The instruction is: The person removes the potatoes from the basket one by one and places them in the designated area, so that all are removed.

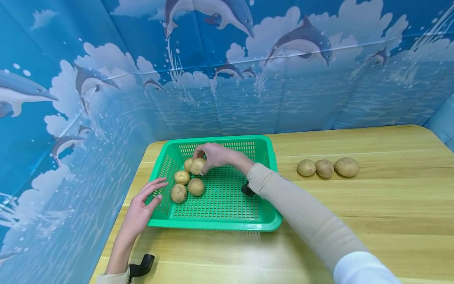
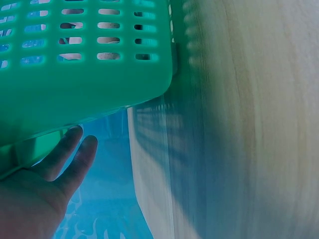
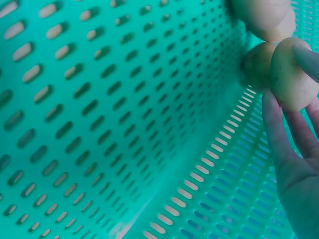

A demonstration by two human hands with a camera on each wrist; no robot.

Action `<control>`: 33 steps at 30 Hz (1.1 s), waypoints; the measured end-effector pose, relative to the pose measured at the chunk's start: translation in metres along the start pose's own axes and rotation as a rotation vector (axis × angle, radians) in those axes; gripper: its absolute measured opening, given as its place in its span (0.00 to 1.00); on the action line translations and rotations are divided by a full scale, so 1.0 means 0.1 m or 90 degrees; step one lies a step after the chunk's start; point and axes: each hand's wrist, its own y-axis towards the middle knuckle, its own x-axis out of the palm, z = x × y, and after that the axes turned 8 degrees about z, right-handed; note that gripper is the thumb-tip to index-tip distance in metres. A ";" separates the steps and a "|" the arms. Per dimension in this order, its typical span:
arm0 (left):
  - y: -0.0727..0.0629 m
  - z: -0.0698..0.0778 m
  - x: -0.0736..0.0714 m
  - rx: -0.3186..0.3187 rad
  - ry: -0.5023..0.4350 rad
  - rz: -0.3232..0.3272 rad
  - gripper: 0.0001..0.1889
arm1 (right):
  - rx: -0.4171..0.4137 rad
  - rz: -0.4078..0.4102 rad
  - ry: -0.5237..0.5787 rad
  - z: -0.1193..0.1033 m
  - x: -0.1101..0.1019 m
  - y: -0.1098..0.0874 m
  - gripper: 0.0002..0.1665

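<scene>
A green plastic basket [image 1: 227, 225] with slotted walls stands on the table, several potatoes grouped in its left half. Inside it, my right hand [image 1: 217, 154] grips a potato [image 1: 198, 166] between thumb and fingers. The right wrist view shows this held potato [image 3: 293, 74] close against another potato [image 3: 256, 64]. Nearer the front lie two more potatoes, one [image 1: 179, 193] by the left wall and one [image 1: 196, 187] beside it. My left hand [image 1: 142, 205] is at the basket's left rim with its fingers extended; in the left wrist view, two fingers [image 2: 82, 157] show beside the green wall.
Three potatoes lie in a row on the table to the right of the basket: a small one [image 1: 306, 167], a middle one [image 1: 324, 168] and a larger one [image 1: 347, 167]. A blue dolphin-print curtain [image 1: 248, 102] hangs behind the wooden table [image 1: 390, 197] and along its left side.
</scene>
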 end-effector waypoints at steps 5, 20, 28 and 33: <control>0.00 0.01 0.00 0.001 0.000 0.000 0.20 | -0.016 0.017 0.032 -0.02 -0.04 -0.01 0.28; 0.00 0.00 0.00 0.001 0.002 0.001 0.19 | -0.057 0.053 0.150 -0.17 -0.18 -0.14 0.28; 0.00 -0.01 0.00 0.001 0.005 0.000 0.19 | -0.043 0.101 0.167 -0.26 -0.24 -0.29 0.28; -0.01 0.01 0.00 0.001 0.006 -0.003 0.19 | -0.052 0.146 0.183 -0.33 -0.26 -0.38 0.29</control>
